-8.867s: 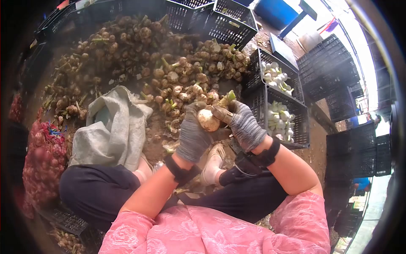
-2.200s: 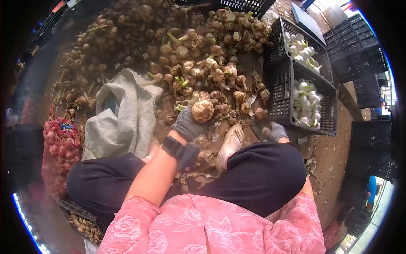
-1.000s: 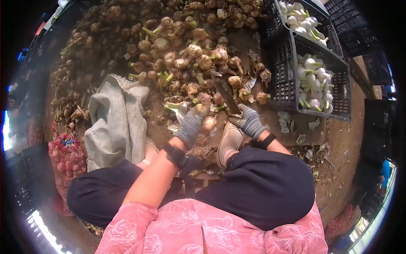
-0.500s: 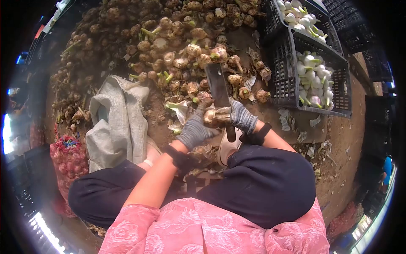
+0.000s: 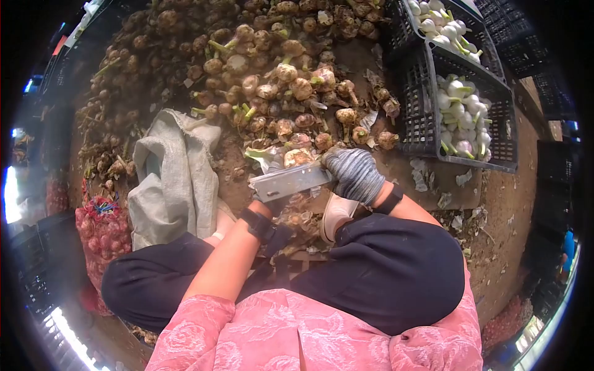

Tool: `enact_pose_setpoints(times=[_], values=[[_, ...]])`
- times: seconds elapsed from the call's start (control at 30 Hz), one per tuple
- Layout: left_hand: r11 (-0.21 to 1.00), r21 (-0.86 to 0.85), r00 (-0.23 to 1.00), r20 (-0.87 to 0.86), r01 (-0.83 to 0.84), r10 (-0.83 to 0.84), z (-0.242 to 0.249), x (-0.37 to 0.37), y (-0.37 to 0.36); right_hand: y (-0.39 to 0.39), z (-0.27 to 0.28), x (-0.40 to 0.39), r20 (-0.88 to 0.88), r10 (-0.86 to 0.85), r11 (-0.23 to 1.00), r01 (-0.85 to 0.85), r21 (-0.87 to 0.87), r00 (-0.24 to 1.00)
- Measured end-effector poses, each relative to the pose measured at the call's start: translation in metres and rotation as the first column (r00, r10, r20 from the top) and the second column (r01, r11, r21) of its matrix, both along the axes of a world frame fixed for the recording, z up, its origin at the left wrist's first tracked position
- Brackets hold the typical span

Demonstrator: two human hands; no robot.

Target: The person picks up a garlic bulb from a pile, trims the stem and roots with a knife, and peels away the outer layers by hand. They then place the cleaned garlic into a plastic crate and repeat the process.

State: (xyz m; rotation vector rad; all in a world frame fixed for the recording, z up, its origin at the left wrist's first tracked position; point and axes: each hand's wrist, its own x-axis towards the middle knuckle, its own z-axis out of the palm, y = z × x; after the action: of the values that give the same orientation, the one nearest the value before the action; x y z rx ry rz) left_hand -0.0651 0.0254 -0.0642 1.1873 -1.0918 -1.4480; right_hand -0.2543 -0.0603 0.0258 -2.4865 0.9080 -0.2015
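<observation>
My right hand (image 5: 357,175), in a grey striped glove, is closed round the handle of a cleaver (image 5: 291,182). The cleaver's broad metal blade points left and lies across the front of my left hand (image 5: 276,166). Just beyond the blade's upper edge shows a garlic bulb (image 5: 299,157) with a pale, brownish face, held by my left hand. Most of the left hand's fingers are hidden behind the blade. A pale green and white garlic leaf piece (image 5: 260,156) is beside the left hand.
A large heap of unpeeled garlic (image 5: 247,74) spreads ahead. Black crates (image 5: 427,105) of white bulbs stand at right. At left are a pale woven sack (image 5: 170,179) and a red net bag (image 5: 102,229) of bulbs. Dry skins litter the ground near my shoes (image 5: 337,216).
The cleaver has swung from pointing away from me to lying leftward across my left hand. My right hand has turned with it. The garlic bulb has shifted slightly left and away from me.
</observation>
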Motion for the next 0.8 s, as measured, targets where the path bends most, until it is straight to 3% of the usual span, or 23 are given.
enact_pose_setpoints(times=[0.1, 0.2, 0.4, 0.5, 0.63, 0.7, 0.73, 0.8], values=[[0.998, 0.041, 0.998, -0.049, 0.04, -0.038, 0.007, 0.001, 0.001, 0.002, -0.002, 0.004, -0.032, 0.04, 0.999, -0.04, -0.003, 0.999], [0.996, 0.059, 0.995, -0.077, 0.068, -0.063, 0.012, 0.0, 0.002, 0.0, 0.004, 0.009, -0.236, 0.131, 0.99, -0.115, 0.083, 0.963], [0.988, 0.099, 0.987, -0.121, 0.12, -0.108, 0.021, -0.001, 0.006, 0.001, 0.009, 0.004, -0.261, 0.054, 0.989, -0.015, 0.148, 0.964], [0.983, 0.115, 0.98, -0.151, 0.145, -0.127, 0.027, -0.005, 0.006, 0.004, -0.006, -0.002, -0.151, 0.007, 1.0, -0.003, 0.03, 0.989], [0.978, 0.13, 0.972, -0.192, 0.164, -0.137, 0.049, -0.005, 0.003, 0.004, -0.011, -0.01, -0.073, -0.031, 0.999, 0.032, 0.011, 0.997], [0.89, 0.401, 0.97, -0.191, 0.216, -0.15, 0.064, 0.001, -0.002, 0.004, -0.011, -0.015, -0.19, -0.088, 0.991, 0.105, 0.082, 0.978], [0.967, -0.127, 0.95, 0.254, 0.22, -0.182, 0.051, -0.001, -0.005, 0.005, -0.012, -0.016, -0.18, -0.084, 0.991, 0.1, 0.083, 0.98], [0.966, -0.09, 0.93, 0.304, 0.243, -0.206, 0.052, 0.001, -0.006, 0.005, -0.013, -0.018, -0.172, -0.103, 0.992, 0.113, 0.055, 0.98]])
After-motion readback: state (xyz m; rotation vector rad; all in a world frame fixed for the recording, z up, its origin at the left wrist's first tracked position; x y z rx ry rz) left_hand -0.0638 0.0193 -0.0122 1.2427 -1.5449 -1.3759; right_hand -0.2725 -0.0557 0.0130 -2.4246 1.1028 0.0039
